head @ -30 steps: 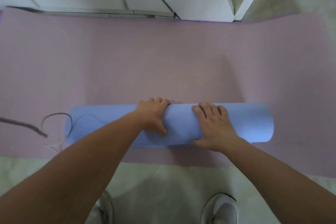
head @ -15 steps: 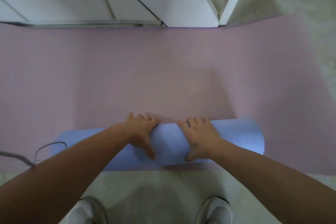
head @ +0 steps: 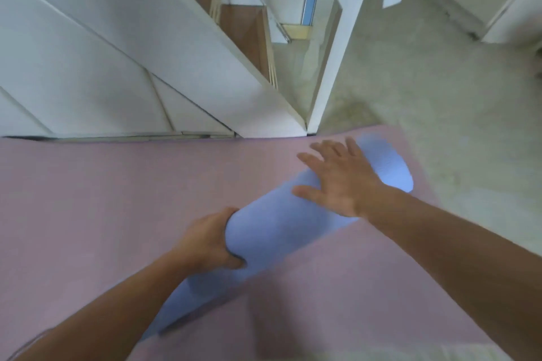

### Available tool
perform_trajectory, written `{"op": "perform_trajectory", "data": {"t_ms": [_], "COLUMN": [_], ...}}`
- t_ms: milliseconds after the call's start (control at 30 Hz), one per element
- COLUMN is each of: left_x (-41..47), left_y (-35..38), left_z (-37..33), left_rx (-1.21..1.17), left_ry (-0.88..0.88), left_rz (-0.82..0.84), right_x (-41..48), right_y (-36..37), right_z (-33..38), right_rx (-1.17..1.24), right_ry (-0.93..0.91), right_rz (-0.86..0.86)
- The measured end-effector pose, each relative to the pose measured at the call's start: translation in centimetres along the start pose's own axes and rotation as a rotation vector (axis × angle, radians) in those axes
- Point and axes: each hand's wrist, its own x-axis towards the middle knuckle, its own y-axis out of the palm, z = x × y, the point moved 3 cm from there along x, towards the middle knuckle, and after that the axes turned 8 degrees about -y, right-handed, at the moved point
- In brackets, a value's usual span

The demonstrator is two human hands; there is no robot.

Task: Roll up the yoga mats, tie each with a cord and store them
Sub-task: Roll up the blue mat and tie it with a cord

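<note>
A rolled blue yoga mat [head: 278, 231] runs diagonally from the lower left to the upper right, above a flat pink yoga mat [head: 88, 199] spread on the floor. My left hand [head: 205, 243] grips the roll near its middle, fingers curled round its far side and thumb underneath. My right hand [head: 337, 182] lies spread on the upper part of the roll, fingers straight. The blue roll's lower end is hidden behind my left forearm. No cord is in view. The image is motion-blurred.
White folding door panels [head: 117, 53] stand along the pink mat's far edge, with a gap showing brown wood [head: 243, 35] behind. A white door edge [head: 334, 47] stands at the centre. Pale tiled floor [head: 440, 82] spreads to the right.
The blue roll has swung from lying crosswise to a diagonal, its right end now far from me. My left hand took a grip round it. The view tilted up; the cord left the frame.
</note>
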Motion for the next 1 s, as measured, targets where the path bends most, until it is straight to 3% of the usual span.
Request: {"op": "perform_trajectory", "data": {"t_ms": [100,133,200,267,367,500,633,767,900,1000], "left_x": [-1.9,-2.6,-3.5,-4.6,-5.7,-7.2,-10.6,-16.0,-20.0,-22.2], "left_y": [-2.8,-3.8,-4.5,-4.6,-3.6,-5.4,-14.2,-23.8,-28.2,-29.0], "left_z": [-1.5,-2.2,-3.4,-4.2,-3.7,-2.3,-7.8,-11.8,-8.1,-3.9], "left_rx": [-0.093,-0.129,-0.204,-0.33,-0.513,-0.72,-1.151,-1.231,-1.158,-1.181], "left_ry": [-0.008,-0.015,-0.038,-0.069,-0.069,0.018,0.177,0.331,0.15,0.014], "left_rz": [-0.152,-0.223,-0.333,-0.377,-0.327,-0.192,-0.138,-0.206,-0.37,-0.428], "right_x": [-1.8,-2.6,-3.5,-3.8,-4.2,-5.1,-5.9,-7.1,-7.6,-7.5], "right_y": [-7.9,-10.5,-13.1,-15.2,-17.4,-18.6,-20.7,-23.1,-24.6,-26.8], "right_z": [-4.9,-6.1,-7.3,-6.0,-1.3,2.8,8.4,15.2,20.8,23.5], "right_rx": [-0.11,-0.018,0.458,0.794,0.621,0.469,0.352,0.314,0.387,0.535], "right_ry": [0.437,0.57,0.701,0.568,0.344,0.259,0.093,-0.017,-0.165,-0.308], "right_rz": [-0.215,-0.275,-0.334,-0.374,-0.41,-0.438,-0.517,-0.528,-0.553,-0.452]}}
